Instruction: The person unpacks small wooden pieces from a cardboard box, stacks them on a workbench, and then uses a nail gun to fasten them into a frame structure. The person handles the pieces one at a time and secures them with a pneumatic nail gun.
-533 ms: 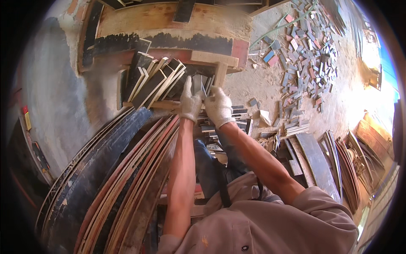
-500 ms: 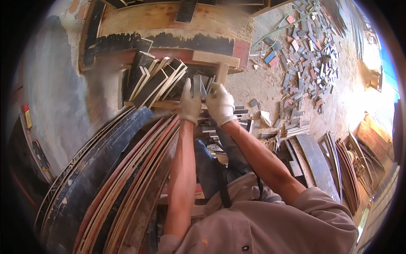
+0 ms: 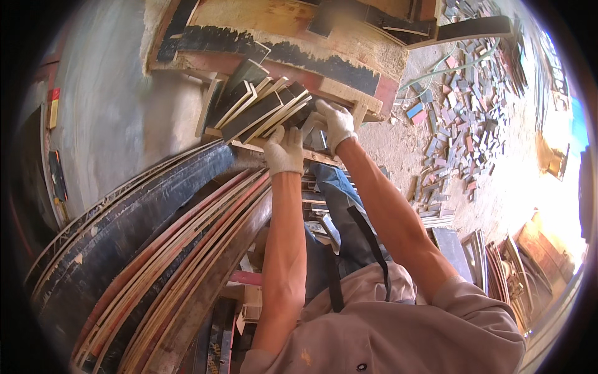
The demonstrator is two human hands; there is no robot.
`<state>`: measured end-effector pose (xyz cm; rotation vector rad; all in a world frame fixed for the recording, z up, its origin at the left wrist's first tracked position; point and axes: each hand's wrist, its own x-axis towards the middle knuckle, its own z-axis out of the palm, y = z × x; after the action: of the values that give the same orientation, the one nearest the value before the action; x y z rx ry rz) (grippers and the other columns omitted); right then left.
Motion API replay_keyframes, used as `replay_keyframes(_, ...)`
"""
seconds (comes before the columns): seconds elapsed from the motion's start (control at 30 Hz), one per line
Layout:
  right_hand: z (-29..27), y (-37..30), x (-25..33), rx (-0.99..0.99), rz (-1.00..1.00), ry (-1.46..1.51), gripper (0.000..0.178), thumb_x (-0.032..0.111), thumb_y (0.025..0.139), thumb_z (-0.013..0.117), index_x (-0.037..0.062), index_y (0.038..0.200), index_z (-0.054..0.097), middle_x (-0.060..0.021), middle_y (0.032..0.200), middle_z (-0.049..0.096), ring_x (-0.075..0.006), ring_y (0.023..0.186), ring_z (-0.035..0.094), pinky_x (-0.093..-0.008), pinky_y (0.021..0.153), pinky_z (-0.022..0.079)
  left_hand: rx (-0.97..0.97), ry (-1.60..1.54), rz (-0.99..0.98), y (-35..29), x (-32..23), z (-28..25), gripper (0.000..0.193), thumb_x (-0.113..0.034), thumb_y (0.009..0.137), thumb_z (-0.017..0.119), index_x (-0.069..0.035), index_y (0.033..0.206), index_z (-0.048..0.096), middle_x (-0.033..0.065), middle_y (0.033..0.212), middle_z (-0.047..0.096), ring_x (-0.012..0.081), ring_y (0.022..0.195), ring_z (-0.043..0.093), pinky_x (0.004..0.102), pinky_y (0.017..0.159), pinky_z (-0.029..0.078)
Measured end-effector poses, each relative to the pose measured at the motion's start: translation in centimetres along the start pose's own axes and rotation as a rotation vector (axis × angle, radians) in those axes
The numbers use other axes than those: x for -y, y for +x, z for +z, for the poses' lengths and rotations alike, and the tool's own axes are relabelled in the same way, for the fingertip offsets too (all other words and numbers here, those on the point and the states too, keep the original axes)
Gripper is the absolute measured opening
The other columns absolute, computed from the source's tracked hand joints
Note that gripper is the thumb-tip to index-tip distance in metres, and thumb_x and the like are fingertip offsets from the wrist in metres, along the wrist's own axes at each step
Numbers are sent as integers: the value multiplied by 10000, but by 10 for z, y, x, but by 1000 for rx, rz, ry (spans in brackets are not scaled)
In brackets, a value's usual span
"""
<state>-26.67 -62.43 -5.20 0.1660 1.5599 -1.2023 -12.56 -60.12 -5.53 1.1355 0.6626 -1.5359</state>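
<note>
My left hand (image 3: pixel 284 151), in a white knit glove, has its fingers stretched out against the near side of a bundle of small boards. To its right, my right hand (image 3: pixel 338 123), gloved the same way, reaches over some short dark board pieces (image 3: pixel 316 138) standing on edge; its fingers are partly bent and apart, and no firm hold shows. These pieces sit between my two hands, on a wooden ledge (image 3: pixel 252 146). Left of them, several dark-faced plywood strips (image 3: pixel 252 115) with pale edges lean together at a slant.
A worn wooden bench (image 3: pixel 280 37) with black patches stands ahead. Long curved plywood sheets (image 3: pixel 168 262) are stacked at my left, beside a grey wall (image 3: pixel 103 112). Small board offcuts (image 3: pixel 458 124) lie scattered on the floor at right, near a green hose (image 3: pixel 448 70).
The view has shifted, so the bench and leaning strips appear farther right. My left hand sits lower against the strips, and my right hand has moved up and over the short pieces.
</note>
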Motion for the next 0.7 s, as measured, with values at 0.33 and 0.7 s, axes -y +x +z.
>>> replay_keyframes(0.33,1,38,2,-31,-328,-978,366,253,869,770,-25,1087,671,-99,891,714,-169,686,652,-311,605,532,125,-37,-69,-7,3,9,1169,-467,853,829,30,1593,72,227,1675,125,380,1568,160,534,1257,206)
replay_keyframes(0.7,37,2,6,120,-243,-590,367,196,911,736,-65,1159,661,-116,831,726,-163,634,674,-311,588,559,299,-150,-61,-3,-16,23,642,-460,1056,544,25,1463,439,249,1462,489,407,1376,485,570,1120,483)
